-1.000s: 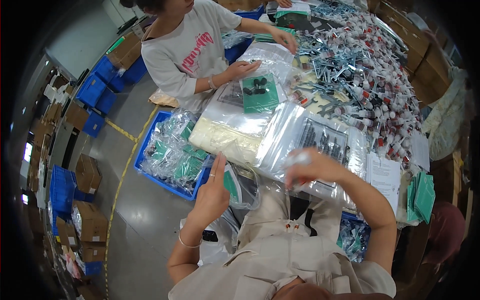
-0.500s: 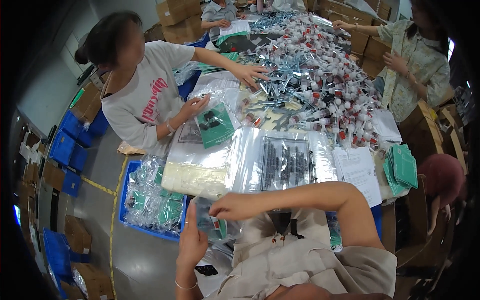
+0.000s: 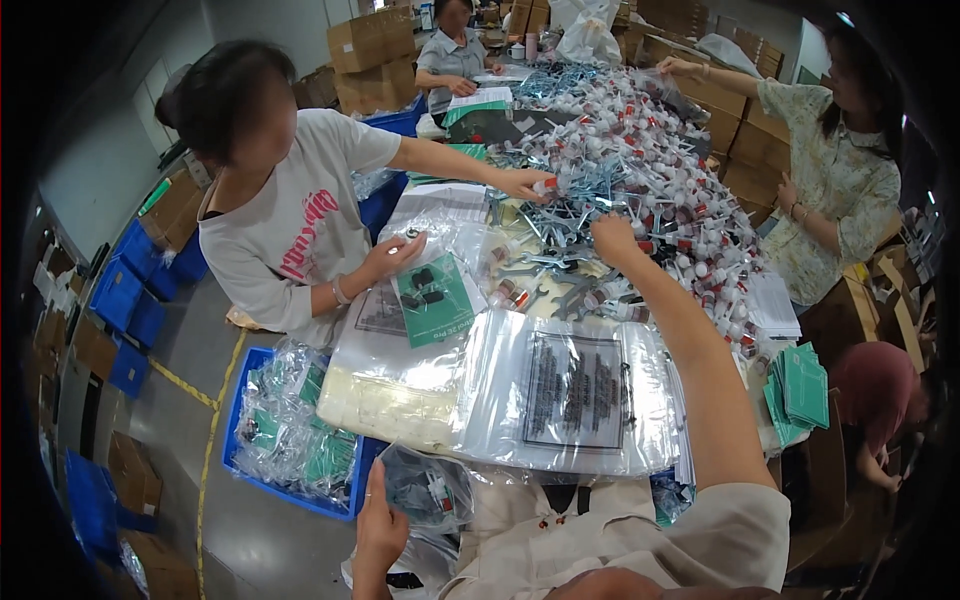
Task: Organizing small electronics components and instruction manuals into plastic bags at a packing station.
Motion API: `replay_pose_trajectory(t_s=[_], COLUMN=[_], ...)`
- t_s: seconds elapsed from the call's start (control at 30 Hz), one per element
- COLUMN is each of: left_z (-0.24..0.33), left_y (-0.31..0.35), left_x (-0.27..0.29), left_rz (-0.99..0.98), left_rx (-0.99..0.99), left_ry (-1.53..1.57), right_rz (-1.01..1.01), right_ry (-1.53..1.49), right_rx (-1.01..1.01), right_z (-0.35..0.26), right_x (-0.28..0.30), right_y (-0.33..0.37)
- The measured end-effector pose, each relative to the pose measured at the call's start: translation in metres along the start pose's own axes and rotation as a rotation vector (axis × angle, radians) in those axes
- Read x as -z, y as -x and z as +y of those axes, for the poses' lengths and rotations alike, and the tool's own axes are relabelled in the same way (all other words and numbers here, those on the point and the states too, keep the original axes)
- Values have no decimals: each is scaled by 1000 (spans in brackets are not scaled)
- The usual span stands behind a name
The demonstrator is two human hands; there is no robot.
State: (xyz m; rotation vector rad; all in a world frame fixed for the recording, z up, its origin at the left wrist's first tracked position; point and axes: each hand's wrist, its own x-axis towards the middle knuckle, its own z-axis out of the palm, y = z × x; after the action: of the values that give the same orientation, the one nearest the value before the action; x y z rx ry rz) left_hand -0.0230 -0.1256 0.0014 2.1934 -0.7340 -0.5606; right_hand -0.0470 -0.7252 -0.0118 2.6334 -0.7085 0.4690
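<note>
Clear plastic is what we are gripping low on the near left: our left hand (image 3: 378,525) is closing its fingers on the edge of a small bag (image 3: 428,490) with a few dark and red pieces already showing inside. Our right hand (image 3: 612,238) is stretching far across the table (image 3: 775,300) into the heap of little bottles and metal wrenches (image 3: 640,170); its fingers are curling down over the pile, though we cannot tell whether they are holding anything yet. Judging from this, we are partway through filling the bag (it is looking far from full). Much is remaining: the heap is still large, and a stack of flat empty bags (image 3: 575,395) is lying just in front of us. The blue bin (image 3: 290,435) on the left floor is already holding many packed bags, so a good share looks done.
</note>
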Motion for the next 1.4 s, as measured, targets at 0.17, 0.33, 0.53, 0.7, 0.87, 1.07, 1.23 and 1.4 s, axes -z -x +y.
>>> replay_pose_trajectory(t_s=[0.17,0.33,0.53,0.7,0.87,1.07,1.23,1.4], left_z=[-1,-12,-4,-1,-8,-19,-22,-28], left_y=[-8,-9,-12,-7,-2,-1,-7,-4], left_x=[-3,-1,1,-1,-1,1,-1,-3], left_rz=[25,42,32,15,42,51,45,78], left_rx=[-54,-65,-70,-58,-85,-27,-15,-41], left_ry=[-29,-77,-96,-111,-56,-59,-54,-59], right_rz=[-29,71,-161,-415,-345,-89,-68,-174], right_ry=[59,-161,-876,-449,-271,-527,-471,-399], right_rx=[127,100,160,402,435,100,-257,-309], right_z=[11,19,-2,-43,-52,-30,0,-15], right_x=[1,41,54,38,33,50,-6,-21], right_y=[-5,-3,12,39,39,28,0,-10])
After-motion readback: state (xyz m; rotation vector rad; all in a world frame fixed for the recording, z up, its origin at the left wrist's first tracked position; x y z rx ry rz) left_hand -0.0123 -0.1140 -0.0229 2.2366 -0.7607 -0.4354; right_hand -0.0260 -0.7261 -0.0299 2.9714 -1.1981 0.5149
